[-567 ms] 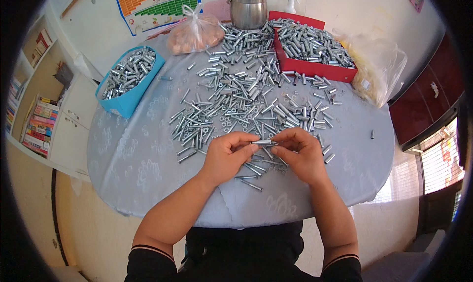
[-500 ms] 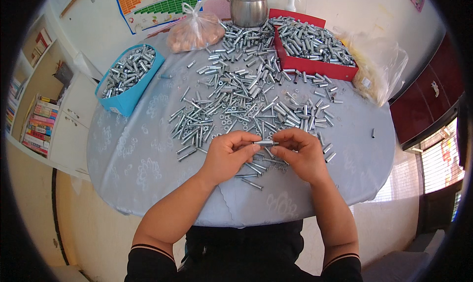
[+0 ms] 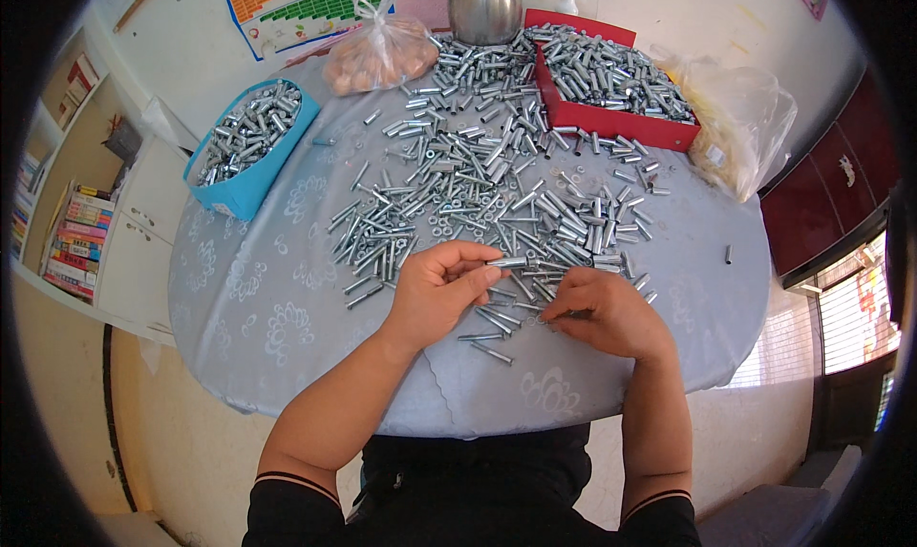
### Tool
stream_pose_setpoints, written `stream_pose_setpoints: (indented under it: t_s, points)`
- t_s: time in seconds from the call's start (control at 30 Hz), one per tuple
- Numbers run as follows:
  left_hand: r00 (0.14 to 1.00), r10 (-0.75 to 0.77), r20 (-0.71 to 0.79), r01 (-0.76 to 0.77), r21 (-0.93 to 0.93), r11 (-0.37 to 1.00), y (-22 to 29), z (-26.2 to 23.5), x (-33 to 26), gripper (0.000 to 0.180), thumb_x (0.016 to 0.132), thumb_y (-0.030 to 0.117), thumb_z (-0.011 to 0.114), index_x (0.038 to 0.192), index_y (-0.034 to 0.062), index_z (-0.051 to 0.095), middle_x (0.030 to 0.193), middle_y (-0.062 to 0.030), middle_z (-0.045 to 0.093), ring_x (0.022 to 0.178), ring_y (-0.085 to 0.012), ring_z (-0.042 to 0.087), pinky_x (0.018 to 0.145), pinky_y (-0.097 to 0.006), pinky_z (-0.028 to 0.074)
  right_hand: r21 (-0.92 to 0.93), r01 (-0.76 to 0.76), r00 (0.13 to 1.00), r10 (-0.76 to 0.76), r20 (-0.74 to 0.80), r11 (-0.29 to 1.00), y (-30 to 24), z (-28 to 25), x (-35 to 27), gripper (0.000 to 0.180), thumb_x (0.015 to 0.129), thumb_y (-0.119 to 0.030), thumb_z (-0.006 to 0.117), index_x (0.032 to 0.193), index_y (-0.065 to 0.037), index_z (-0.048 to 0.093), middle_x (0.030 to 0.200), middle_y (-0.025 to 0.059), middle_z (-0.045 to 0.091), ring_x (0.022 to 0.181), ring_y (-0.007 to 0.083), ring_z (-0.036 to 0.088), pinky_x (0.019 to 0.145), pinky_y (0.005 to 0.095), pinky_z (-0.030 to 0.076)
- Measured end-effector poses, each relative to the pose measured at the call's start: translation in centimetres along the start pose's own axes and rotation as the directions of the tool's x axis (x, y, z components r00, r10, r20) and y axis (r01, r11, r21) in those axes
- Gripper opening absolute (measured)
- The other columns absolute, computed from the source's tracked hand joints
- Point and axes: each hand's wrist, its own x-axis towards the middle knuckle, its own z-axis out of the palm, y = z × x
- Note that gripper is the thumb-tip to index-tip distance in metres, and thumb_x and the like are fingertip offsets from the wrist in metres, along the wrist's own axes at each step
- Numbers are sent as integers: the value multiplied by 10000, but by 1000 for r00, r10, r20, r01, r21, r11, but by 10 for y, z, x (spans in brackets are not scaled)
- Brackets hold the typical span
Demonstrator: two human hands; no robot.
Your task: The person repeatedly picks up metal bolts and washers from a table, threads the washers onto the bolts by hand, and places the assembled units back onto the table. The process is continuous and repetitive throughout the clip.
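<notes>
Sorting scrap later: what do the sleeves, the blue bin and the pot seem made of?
Sleeves: likely plated steel, with a bright silvery shine. Blue bin: probably plastic, since the colour is matte and even. Pot: apparently stainless steel, with a brushed reflective wall.

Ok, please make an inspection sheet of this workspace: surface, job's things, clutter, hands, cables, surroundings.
Surface: round table under a pale blue patterned cloth.
Job's things: loose metal sleeve bolts spread over the middle; blue bin and red tray filled with the same.
Clutter: two plastic bags, steel pot.
Hands: left hand pinches one bolt; right hand rests on the pile.
Cables: nothing seen.
Surroundings: bookshelf, wall chart.
</notes>
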Motion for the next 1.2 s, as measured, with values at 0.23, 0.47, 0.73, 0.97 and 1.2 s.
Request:
stream_pose_setpoints:
  t_s: [0.23, 0.47, 0.73, 0.97, 1.2]
  points:
    - [1000, -1, 2, 1, 1, 1000, 0, 0, -1, 203, 887, 32, 642, 1082, -23, 640, 941, -132, 707, 671, -80, 601, 612, -211, 502, -83, 5, 1000, -3, 27, 997, -1, 1, 3, 174, 715, -56, 712, 886, -89, 714, 818, 77, 608, 807, 274, 612, 699, 378, 496]
    - [1000, 13, 7, -13, -17, 1000, -1, -2, 0, 199, 888, 33, 640, 1079, -25, 640, 939, -137, 706, 666, -82, 599, 602, -218, 500, -159, -40, 999, 42, 10, 986, -4, 4, 2, 93, 755, -117, 686, 838, -76, 696, 814, 81, 598, 805, 287, 610, 691, 392, 495]
    - [1000, 20, 3, -19, -23, 1000, 1, -1, 0, 194, 888, 32, 641, 1072, -26, 642, 931, -132, 706, 665, -81, 600, 603, -219, 502, -192, -73, 997, 71, -19, 979, -12, 8, -4, 90, 771, -128, 674, 846, -80, 686, 826, 86, 589, 807, 296, 609, 686, 400, 499]
    - [1000, 7, 3, -7, -11, 1000, 2, -1, 0, 196, 889, 33, 639, 1076, -28, 641, 933, -132, 706, 669, -81, 600, 609, -217, 503, -207, -80, 996, 87, 22, 975, -19, 13, -1, 86, 781, -134, 662, 850, -86, 684, 844, 87, 594, 792, 304, 615, 679, 406, 500]
    - [1000, 2, -4, -2, -33, 999, 1, -2, -1, 204, 887, 35, 642, 1080, -31, 639, 936, -134, 705, 667, -82, 597, 613, -217, 501, -215, -57, 998, 64, 27, 975, -22, 13, -4, 84, 780, -147, 666, 835, -84, 676, 845, 83, 592, 780, 303, 620, 669, 413, 499]
